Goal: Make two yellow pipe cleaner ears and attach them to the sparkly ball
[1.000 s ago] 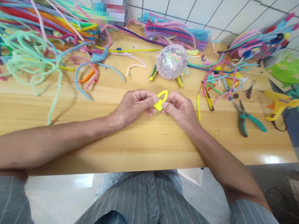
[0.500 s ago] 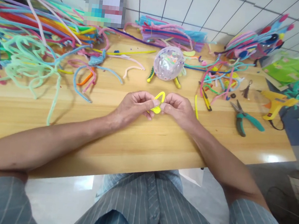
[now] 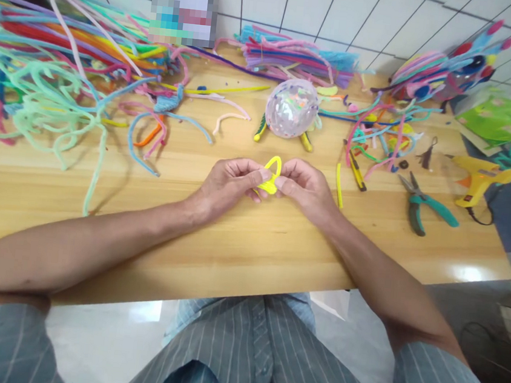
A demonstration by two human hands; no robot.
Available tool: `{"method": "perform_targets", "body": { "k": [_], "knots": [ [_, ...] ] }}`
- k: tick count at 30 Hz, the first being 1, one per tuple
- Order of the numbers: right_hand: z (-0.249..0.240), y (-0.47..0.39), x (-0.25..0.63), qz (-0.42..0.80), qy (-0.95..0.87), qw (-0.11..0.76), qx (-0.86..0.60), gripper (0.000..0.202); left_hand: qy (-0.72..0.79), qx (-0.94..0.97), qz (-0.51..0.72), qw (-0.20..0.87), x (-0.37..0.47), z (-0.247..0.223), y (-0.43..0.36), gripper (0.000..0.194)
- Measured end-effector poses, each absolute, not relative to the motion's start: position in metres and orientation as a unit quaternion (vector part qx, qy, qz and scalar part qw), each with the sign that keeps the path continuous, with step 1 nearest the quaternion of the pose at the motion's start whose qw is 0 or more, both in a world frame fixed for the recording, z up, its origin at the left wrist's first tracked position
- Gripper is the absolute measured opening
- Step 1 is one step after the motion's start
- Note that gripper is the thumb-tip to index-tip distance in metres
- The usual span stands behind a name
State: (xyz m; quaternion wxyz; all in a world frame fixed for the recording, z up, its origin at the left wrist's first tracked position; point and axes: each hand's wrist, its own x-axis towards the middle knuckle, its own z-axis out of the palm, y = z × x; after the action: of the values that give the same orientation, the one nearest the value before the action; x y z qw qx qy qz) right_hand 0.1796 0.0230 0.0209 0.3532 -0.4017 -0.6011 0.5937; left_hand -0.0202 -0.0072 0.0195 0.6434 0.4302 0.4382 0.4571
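Between both hands, low over the wooden table (image 3: 212,260), is a yellow pipe cleaner (image 3: 279,161) bent into an upright loop with a thicker folded part below. My left hand (image 3: 238,183) pinches it from the left, thumb on top. From the other side, my right hand (image 3: 304,185) has thumb and forefinger closed at the loop's right edge. Fingers cover part of the lower fold. Just beyond the hands sits a clear balloon-like ball (image 3: 292,109) with coloured specks and yellow-green legs. A short straight yellow pipe cleaner (image 3: 339,185) lies right of my right hand.
Teal-handled pliers (image 3: 418,202), a yellow utility knife (image 3: 357,170) and a yellow glue gun (image 3: 478,178) lie at the right. Pale green pipe cleaners (image 3: 58,110) sprawl at the left. A bundle of pink, purple and blue ones (image 3: 297,59) rests by the tiled wall.
The view has shifted slightly, so things on the table appear a little farther right. The yellow loop looks somewhat wider and rounder; both hands keep their pinch on it.
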Motion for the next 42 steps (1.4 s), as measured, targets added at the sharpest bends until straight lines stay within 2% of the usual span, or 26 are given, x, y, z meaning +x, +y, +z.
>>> {"method": "perform_targets", "body": {
  "k": [13,32,35,38,42],
  "knots": [
    [0.01,0.028,0.184,0.568,-0.62,0.351,-0.412,0.051,0.417,0.433,0.447,0.663,-0.02,0.015,-0.004,0.057],
    [0.016,0.027,0.183,0.617,-0.566,0.358,-0.413,0.044,0.407,0.52,0.413,0.627,-0.028,0.01,-0.001,0.051],
    [0.012,0.029,0.184,0.629,-0.532,0.379,-0.421,0.042,0.386,0.571,0.448,0.57,-0.03,0.002,-0.004,0.048],
    [0.007,0.03,0.186,0.643,-0.489,0.392,-0.441,0.041,0.373,0.671,0.469,0.435,-0.034,-0.008,-0.01,0.051],
    [0.005,0.024,0.186,0.676,-0.458,0.37,-0.443,0.039,0.378,0.753,0.458,0.283,-0.037,-0.013,-0.016,0.028]
  ]
}}
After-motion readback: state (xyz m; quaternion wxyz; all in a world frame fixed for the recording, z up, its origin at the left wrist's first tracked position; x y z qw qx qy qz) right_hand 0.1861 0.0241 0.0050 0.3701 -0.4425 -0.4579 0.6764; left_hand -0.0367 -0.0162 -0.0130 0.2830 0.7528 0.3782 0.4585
